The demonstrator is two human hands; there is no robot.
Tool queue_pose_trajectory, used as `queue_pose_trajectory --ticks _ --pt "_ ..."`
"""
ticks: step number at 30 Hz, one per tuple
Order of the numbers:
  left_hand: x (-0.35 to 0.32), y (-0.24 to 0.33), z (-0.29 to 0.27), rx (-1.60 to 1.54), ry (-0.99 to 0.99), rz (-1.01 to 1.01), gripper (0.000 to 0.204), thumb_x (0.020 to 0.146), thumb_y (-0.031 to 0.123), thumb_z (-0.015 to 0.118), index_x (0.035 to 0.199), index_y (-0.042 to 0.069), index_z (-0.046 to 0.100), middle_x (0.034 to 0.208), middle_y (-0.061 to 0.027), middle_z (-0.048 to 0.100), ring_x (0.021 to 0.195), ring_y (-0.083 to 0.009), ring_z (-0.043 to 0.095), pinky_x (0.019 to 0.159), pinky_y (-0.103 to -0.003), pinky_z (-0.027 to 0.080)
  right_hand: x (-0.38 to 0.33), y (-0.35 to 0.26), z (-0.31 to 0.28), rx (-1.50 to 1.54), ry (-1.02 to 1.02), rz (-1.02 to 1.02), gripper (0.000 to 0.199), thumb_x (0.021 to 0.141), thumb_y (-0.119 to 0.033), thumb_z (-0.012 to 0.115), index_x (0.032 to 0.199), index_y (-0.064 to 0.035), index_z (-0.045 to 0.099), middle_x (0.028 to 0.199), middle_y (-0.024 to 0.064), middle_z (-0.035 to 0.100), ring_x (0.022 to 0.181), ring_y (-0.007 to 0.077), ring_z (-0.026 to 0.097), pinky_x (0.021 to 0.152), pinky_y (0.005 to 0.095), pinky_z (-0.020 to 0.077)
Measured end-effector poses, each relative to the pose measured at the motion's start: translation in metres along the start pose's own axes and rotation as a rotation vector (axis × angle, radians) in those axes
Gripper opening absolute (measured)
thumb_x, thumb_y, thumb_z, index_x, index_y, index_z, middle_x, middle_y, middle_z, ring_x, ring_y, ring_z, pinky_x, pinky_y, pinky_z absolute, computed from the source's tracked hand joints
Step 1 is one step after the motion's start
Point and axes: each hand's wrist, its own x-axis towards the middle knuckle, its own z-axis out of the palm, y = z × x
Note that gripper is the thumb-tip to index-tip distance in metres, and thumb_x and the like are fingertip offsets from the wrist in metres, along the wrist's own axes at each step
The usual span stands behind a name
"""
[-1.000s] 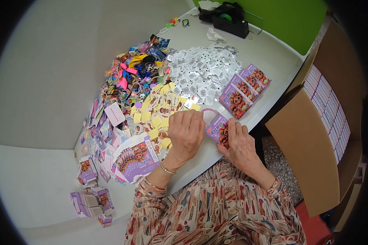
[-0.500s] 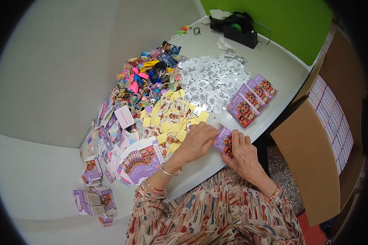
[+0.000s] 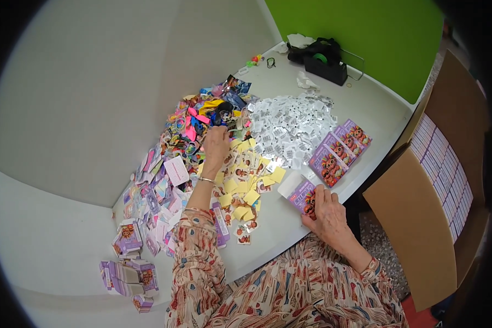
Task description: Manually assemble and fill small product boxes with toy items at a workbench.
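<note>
My right hand (image 3: 329, 217) grips a small purple cardboard box (image 3: 302, 198) printed with cartoon figures, at the table's front edge. Its white end flap (image 3: 291, 185) stands open toward the left. My left hand (image 3: 217, 146) reaches into a heap of small colourful trinkets (image 3: 188, 121), with its fingers bent down and pressed together; whatever they pinch is hidden. Beside that wrist lie many yellow and picture cards (image 3: 240, 183). Partly under my left forearm, a stack of flat purple cartons (image 3: 220, 224) shows at its edge.
White printed packets (image 3: 292, 126) form a heap at the table's middle. Right of them stands a row of purple boxes (image 3: 329, 165). Pastel cards and packets (image 3: 153, 191) and more boxes (image 3: 128, 273) lie left. A large carton (image 3: 415, 240) full of boxes stands right; a black tape dispenser (image 3: 325, 68) sits behind.
My left hand has left the purple box and moved up and left to the trinket heap. My right hand still holds the box, whose white flap now shows open.
</note>
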Motion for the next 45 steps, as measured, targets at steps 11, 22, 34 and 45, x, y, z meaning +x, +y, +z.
queue_pose_trajectory --ticks 11,22,34,45 --pt "0.012 0.004 -0.009 -0.044 0.146 0.042 0.007 0.083 0.009 0.062 0.087 0.003 0.064 0.084 -0.013 0.064 0.077 -0.0319 0.062 0.066 -0.042 0.049 0.003 0.0 0.002 -0.005 0.003 -0.003 0.078 0.063 -0.022 0.081 0.119 0.0101 0.037 0.091 0.0201 0.054 0.084 0.0347 0.058 0.066 0.0386 0.0528" --pt "0.015 0.113 -0.102 -1.038 -0.28 -0.378 0.011 0.093 0.008 0.058 0.101 0.001 0.061 0.086 -0.0053 0.067 0.069 -0.0095 0.063 0.063 -0.021 0.049 0.019 0.008 -0.002 0.087 0.056 -0.007 0.071 0.065 -0.022 0.08 0.115 0.0075 0.038 0.095 0.0223 0.054 0.089 0.0382 0.059 0.069 0.0414 0.0525" --pt "-0.043 0.178 -0.065 -0.715 -0.393 -0.138 0.01 0.088 0.0 0.06 0.096 -0.001 0.065 0.093 -0.0059 0.065 0.08 -0.0157 0.06 0.069 -0.026 0.048 0.013 0.007 -0.01 0.075 0.029 -0.037 0.084 0.068 -0.029 0.079 0.124 0.0132 0.032 0.101 0.0238 0.053 0.092 0.0378 0.058 0.071 0.041 0.0533" --pt "-0.051 0.175 -0.055 -0.933 -0.612 -0.128 0.02 0.088 0.01 0.063 0.107 0.008 0.066 0.134 -0.0133 0.049 0.122 -0.0273 0.048 0.101 -0.037 0.039 0.01 0.011 -0.005 0.104 0.052 -0.017 0.08 0.067 -0.029 0.079 0.122 0.0095 0.036 0.1 0.022 0.054 0.091 0.0371 0.059 0.069 0.0417 0.0533"
